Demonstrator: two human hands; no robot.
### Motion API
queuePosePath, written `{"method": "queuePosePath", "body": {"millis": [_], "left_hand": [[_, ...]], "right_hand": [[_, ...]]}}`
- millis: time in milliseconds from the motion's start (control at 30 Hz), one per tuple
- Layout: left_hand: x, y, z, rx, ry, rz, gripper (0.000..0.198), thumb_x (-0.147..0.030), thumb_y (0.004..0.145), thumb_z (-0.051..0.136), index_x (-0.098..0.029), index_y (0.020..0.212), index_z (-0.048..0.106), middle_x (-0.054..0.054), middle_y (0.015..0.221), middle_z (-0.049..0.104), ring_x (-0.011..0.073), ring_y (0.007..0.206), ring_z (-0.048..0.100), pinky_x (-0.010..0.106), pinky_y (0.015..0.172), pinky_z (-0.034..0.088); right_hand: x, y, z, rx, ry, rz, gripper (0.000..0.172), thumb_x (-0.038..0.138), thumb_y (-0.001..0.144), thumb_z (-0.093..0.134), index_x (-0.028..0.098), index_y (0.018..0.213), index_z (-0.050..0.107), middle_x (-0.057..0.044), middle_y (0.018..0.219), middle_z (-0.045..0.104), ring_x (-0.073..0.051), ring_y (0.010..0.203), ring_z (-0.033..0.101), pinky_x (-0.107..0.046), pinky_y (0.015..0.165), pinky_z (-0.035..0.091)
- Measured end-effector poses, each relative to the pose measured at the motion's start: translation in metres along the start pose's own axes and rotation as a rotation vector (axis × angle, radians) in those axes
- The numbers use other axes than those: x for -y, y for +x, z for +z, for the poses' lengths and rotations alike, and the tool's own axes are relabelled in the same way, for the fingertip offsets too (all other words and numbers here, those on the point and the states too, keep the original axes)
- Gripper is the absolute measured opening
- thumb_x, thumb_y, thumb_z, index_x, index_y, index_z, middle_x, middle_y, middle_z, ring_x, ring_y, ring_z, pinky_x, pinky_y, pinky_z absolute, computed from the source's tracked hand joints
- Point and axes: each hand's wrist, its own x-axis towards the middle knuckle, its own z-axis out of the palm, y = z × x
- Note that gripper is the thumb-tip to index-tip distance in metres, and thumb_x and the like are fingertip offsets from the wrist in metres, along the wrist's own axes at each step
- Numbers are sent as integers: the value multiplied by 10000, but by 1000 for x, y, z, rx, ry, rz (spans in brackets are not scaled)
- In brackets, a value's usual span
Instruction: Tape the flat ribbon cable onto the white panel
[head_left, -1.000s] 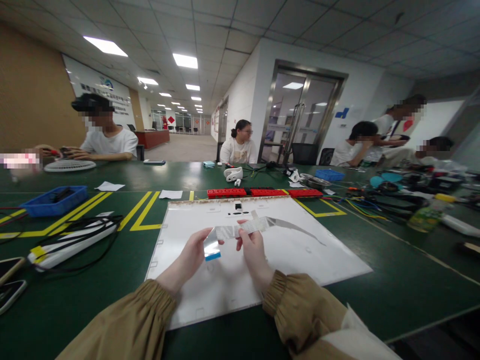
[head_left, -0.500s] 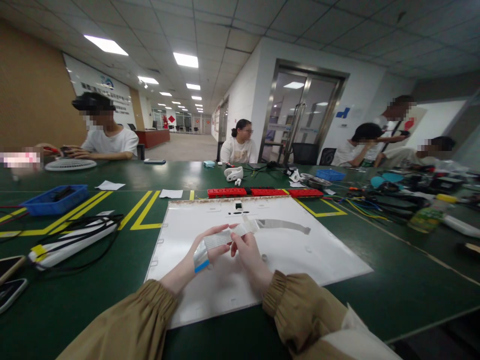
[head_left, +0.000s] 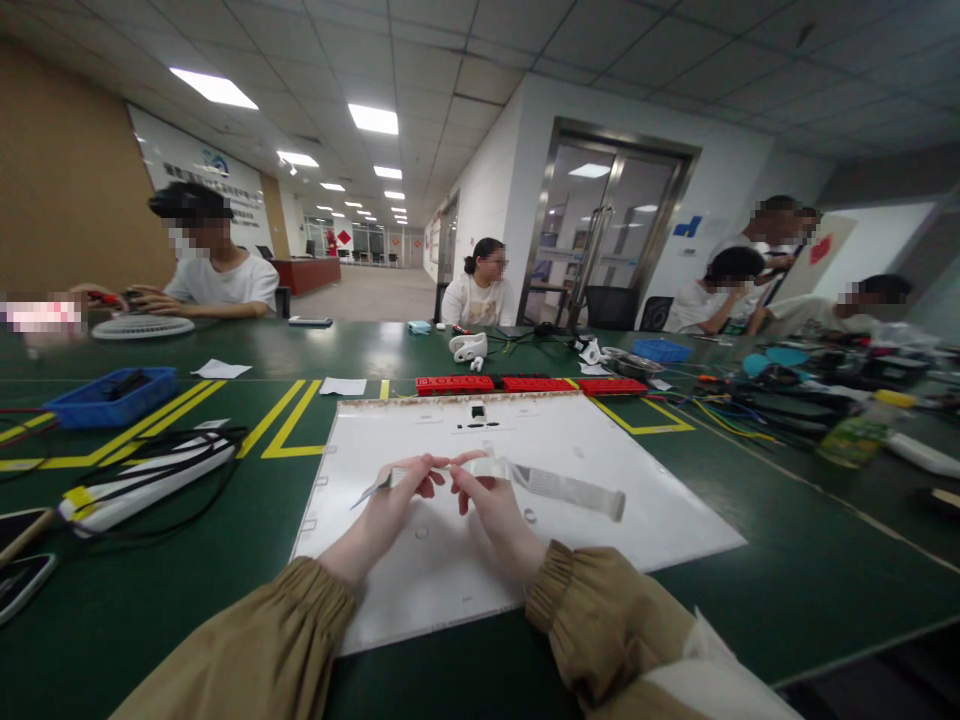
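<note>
A flat ribbon cable (head_left: 570, 487) is held above a large white panel (head_left: 645, 520) by both hands. My left hand (head_left: 397, 510) pinches the cable near its left end, which sticks out past the fingers, edge-on. Close beside it, my right hand (head_left: 487, 500) is closed on the middle of the cable. From there the cable's grey-white length runs off to the right over the panel. Part of the cable is hidden behind my fingers. Near the panel's far edge is a small dark rectangular cutout (head_left: 478, 412).
Red bars (head_left: 532, 384) lie along the panel's far edge. To the left are a white device wrapped in black cable (head_left: 161, 475) and a blue tray (head_left: 112, 397). Wires and a bottle (head_left: 859, 430) stand at the right. Several people sit or stand around the table.
Both hands have turned, so the cable's left part, flat-on before, now shows edge-on. The cable's right end has dropped lower.
</note>
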Motion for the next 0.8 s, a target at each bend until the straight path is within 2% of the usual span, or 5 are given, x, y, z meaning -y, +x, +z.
{"method": "queuePosePath", "body": {"millis": [167,333,500,633,800], "left_hand": [[-1,-1,2,5,-73,-63,460,-523,811,500,-110,846,699,66,687,608,136,620,511,243,610,419],[-1,0,3,19,-88,-64,434,-507,805,517,-111,751,688,49,611,581,148,626,524,243,604,413],[1,1,4,39,-73,-75,440,-513,799,517,-115,704,677,54,607,585,157,615,526,260,613,423],[1,1,4,60,-44,-72,450,-517,797,514,-133,594,627,55,596,583,157,605,519,262,619,426],[3,3,2,75,-44,-88,427,-498,803,517,-138,599,626,52,607,597,168,635,543,267,641,434]], "right_hand": [[5,-3,0,2,-15,-11,252,402,707,653,164,721,570,17,583,508,-92,511,450,-197,441,343],[7,-5,1,34,0,-33,282,408,716,645,163,639,527,22,547,494,-93,500,447,-207,454,341],[9,-7,1,3,-7,-58,331,390,766,603,172,558,465,37,484,455,-88,484,423,-213,482,338],[9,-7,0,-8,-39,-70,366,400,789,575,171,532,451,36,476,446,-88,489,416,-222,509,337],[9,-7,2,-19,-48,-39,386,436,784,572,172,537,438,32,481,443,-89,504,419,-222,521,346]]}}
